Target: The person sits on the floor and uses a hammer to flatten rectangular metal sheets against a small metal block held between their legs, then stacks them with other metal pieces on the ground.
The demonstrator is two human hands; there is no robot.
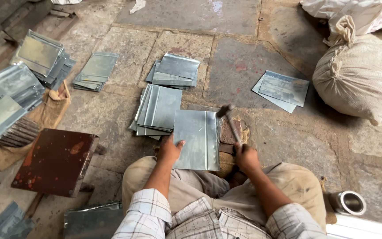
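Head view: left hand (pixel 169 151) lies flat, fingers spread, on metal sheet (pixel 197 139) at frame centre, pinning it down. Right hand (pixel 245 156) fingers wrapped round hammer (pixel 229 119), head raised over sheet's folded right edge. Sheet stack (pixel 158 110) just upper left.

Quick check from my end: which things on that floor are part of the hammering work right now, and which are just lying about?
In use:
- metal sheet, pressed flat by the left hand
- hammer, gripped in the right hand
- stacks of similar folded sheets beside it

Lying about:
- tied sack
- rusty brown plate
- steel cup
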